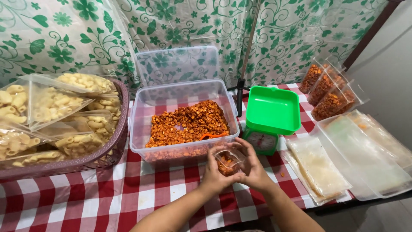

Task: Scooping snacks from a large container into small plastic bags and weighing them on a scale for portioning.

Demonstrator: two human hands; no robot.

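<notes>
- You are holding a small clear plastic pouch (228, 161) between both hands, just in front of the clear plastic tub (184, 122) of orange-red spiced snack pieces (189, 122), near the front edge of the table.
- Your left hand (213, 172) is curling its fingers closely around the pouch's left side; your right hand (253, 165) is wrapping over the top and right side, so both are gripping the pouch rather than spread wide.
- The pouch is already carrying some snack at its bottom; by my judgement, keeping its mouth upward and pinched evenly is what is stopping spills onto the red-and-white checked tablecloth (107, 202).
- An orange scoop (213, 135) is lying in the tub's front right corner, within easy reach.
- The green kitchen scale (270, 118) is standing just right of the tub, its tray bare.
- Filled pouches (326, 92) are leaning at the table's far right corner; a stack of flat unfilled bags (317, 169) is lying along the right edge.
- A purple basket (113, 150) of bagged pale macaroni snacks (51, 107) is sitting at the left edge.
</notes>
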